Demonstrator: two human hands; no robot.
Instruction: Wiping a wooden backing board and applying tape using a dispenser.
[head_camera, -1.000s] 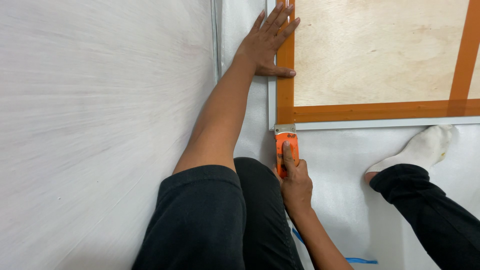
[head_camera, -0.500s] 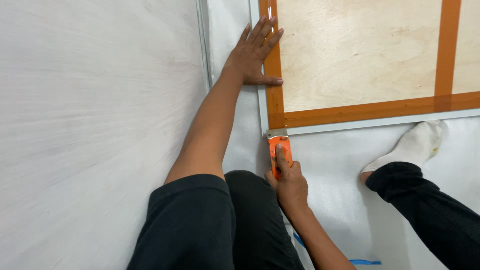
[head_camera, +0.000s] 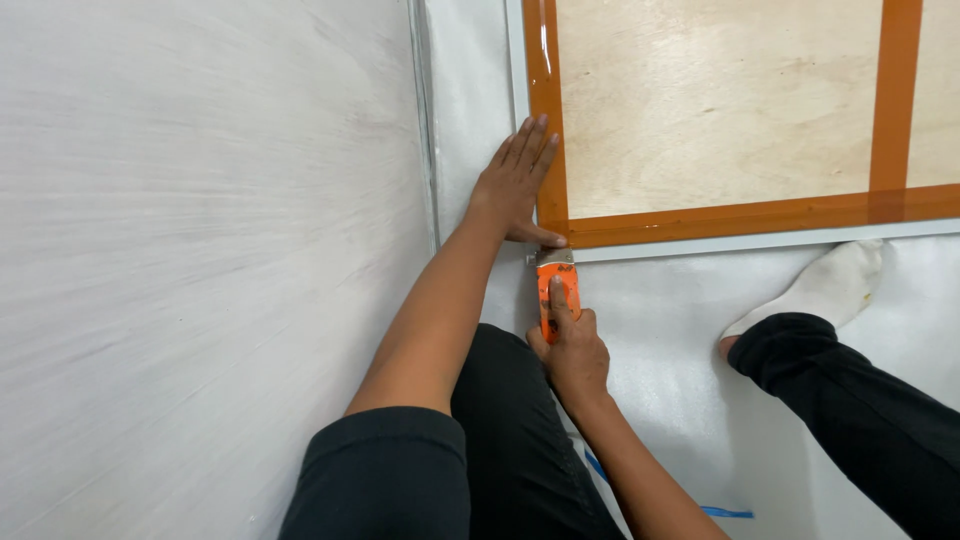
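Our right hand (head_camera: 572, 352), lower centre of frame: fingers wrapped round orange scraper (head_camera: 556, 290), index along top, blade end at taped corner of plywood panel (head_camera: 720, 110), same as 0.5 s ago. Above, our left hand (head_camera: 515, 185) spread flat, holding nothing; has slid down orange tape border (head_camera: 546, 110) twd corner, thumb now just above scraper. White sock (head_camera: 835, 285) at right.

Matt grainy plywood panel (head_camera: 720, 110), glossy orange tape (head_camera: 548, 110), smooth orange plastic cutter (head_camera: 557, 292), soft white sock (head_camera: 835, 285).
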